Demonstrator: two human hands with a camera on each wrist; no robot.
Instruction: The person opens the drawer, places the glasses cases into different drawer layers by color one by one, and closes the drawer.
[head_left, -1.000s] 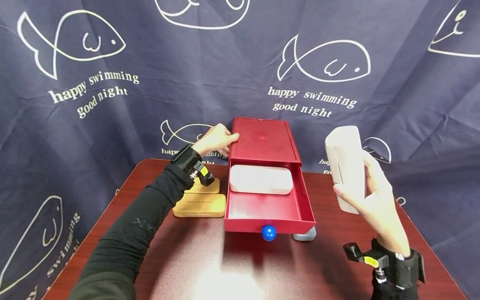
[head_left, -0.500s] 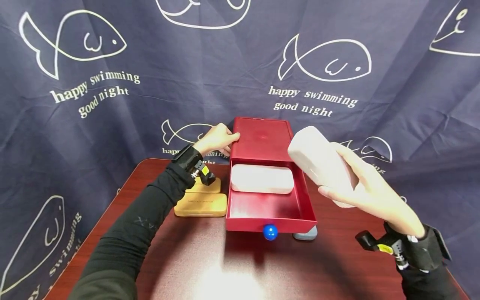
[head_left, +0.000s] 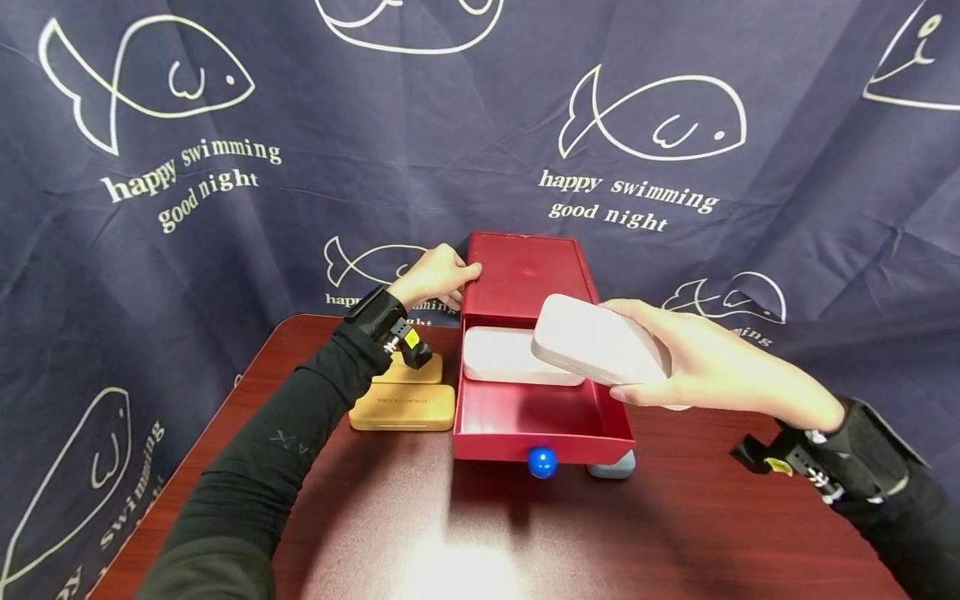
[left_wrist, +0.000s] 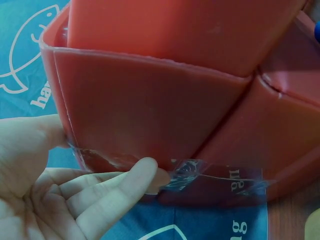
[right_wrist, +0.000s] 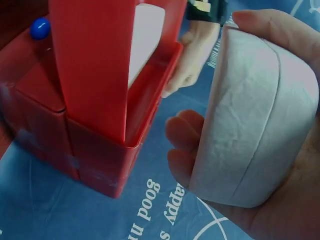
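Nearest the camera, at the bottom of the head view, lies the dark red desk with a bright glare in its middle. At lower right the right hand reaches in toward the centre, thumb and fingers wrapped round a white case held flat and slightly tilted; the case hangs over the right part of the open drawer, clear of its floor. The right wrist view shows the case cupped in the palm, with the fingers curled under it.

The drawer is pulled out of a red box at centre frame, with a blue knob on its front. A grey thing pokes out under its right corner. A second white case lies at the back of the drawer.

Left of the drawer, two tan cases lie on the desk.

Farther back, the left hand rests against the box's left rear edge, fingers loosely bent, touching its side and gripping nothing. Behind hangs a navy cloth printed with fish.
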